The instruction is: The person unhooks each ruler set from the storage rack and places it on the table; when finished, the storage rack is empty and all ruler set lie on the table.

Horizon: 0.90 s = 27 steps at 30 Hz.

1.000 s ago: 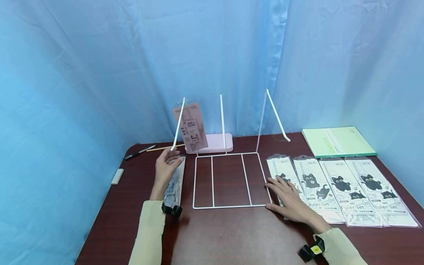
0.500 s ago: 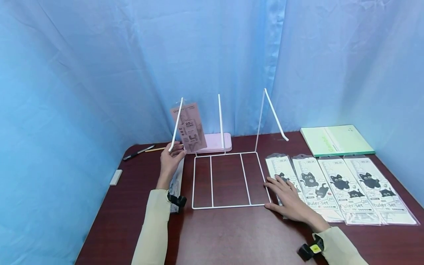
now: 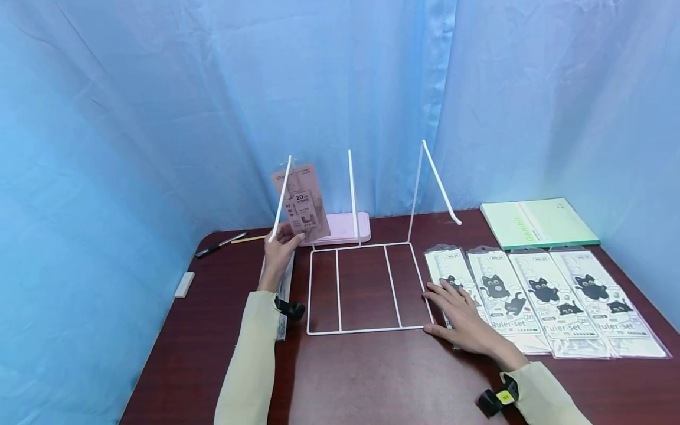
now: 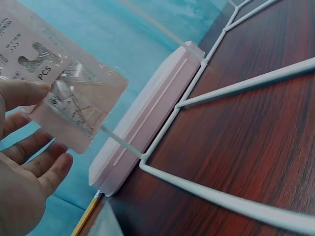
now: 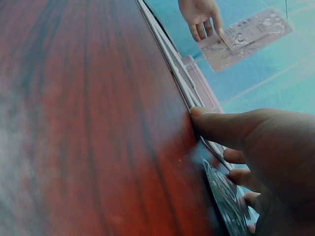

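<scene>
Left hand [image 3: 280, 248] is pinching the bottom edge of a pink ruler pack in a clear plastic sleeve [image 3: 300, 203], thumb on the front and fingers behind; right hand [image 3: 463, 319] lies flat with fingers spread, on the dark red wooden table [image 3: 372, 378], thumb against the front right corner of the white wire rack [image 3: 366, 283] and fingers over the nearest pack. Biggest thing besides the table is that rack, flat grid base with three slanted prongs. Pink pack hangs on the leftmost prong, long axis nearly upright, top tipped slightly left; print reads "20" in the head view, "PCS" in the left wrist view. On the right, a pale green notebook [image 3: 539, 223], lettering too blurred to read; then four cat-print packs [image 3: 547, 298] side by side, marked "Ruler-set". Behind the rack, a flat pink case [image 3: 345, 227].
</scene>
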### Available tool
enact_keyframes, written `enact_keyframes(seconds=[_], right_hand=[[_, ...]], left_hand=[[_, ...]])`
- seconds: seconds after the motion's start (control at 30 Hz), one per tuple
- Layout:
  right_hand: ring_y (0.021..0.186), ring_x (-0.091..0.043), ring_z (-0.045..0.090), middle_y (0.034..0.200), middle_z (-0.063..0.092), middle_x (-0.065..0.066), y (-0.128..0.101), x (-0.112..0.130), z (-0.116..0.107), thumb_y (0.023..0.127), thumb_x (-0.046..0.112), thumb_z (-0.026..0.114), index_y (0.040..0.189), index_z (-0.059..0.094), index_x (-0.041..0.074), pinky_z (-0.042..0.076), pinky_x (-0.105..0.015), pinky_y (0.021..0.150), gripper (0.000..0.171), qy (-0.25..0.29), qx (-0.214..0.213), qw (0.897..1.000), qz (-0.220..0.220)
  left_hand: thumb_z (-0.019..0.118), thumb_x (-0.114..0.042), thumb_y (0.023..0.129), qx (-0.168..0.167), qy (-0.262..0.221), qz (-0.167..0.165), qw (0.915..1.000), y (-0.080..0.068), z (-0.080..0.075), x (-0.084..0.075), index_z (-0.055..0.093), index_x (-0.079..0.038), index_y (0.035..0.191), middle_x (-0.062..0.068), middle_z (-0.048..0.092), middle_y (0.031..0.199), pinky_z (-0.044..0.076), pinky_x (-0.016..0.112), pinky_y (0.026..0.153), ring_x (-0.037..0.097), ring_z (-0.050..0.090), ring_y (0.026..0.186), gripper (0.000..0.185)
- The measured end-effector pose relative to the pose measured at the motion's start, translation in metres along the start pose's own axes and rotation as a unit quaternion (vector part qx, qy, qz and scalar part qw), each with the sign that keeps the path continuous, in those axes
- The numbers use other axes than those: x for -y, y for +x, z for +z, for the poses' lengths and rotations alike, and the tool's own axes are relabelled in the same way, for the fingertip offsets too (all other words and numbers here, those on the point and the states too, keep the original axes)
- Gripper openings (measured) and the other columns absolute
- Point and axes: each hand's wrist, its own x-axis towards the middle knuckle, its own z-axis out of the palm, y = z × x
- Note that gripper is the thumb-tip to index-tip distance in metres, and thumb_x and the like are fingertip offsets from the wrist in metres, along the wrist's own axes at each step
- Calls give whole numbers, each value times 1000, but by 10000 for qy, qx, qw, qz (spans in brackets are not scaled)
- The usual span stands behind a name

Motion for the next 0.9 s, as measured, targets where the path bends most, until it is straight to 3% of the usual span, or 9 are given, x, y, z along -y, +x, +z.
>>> enact_keyframes(seconds=[0.1,0.37,0.6,0.9], right_hand=[[144,-52,31,152,47,-21,0,0,1,86,35,76,140,55,5,19,-70,111,65,-16,-17,10000,-24],[144,-51,31,152,47,-21,0,0,1,86,36,76,140,56,5,19,-70,112,66,-44,-14,10000,-13],[144,-51,32,152,47,-21,0,-1,1,86,35,76,140,55,5,19,-70,111,65,-37,-19,10000,-11],[144,-51,31,153,47,-20,0,0,0,86,35,76,141,55,5,18,-70,112,66,-1,21,10000,37]], left_hand=[[73,4,82,-76,45,-55,9999,1,4,2,63,8,117,12,69,102,50,13,74,0,61,81,36],[74,1,84,-239,68,-457,9986,3,10,2,65,4,118,26,66,123,49,11,76,4,61,89,36],[75,-3,85,-282,225,-608,9975,3,11,6,67,5,114,23,71,116,49,12,70,0,61,82,31],[71,3,87,-210,174,-355,9990,-3,8,10,67,8,113,28,71,114,51,12,68,-4,64,75,27]])
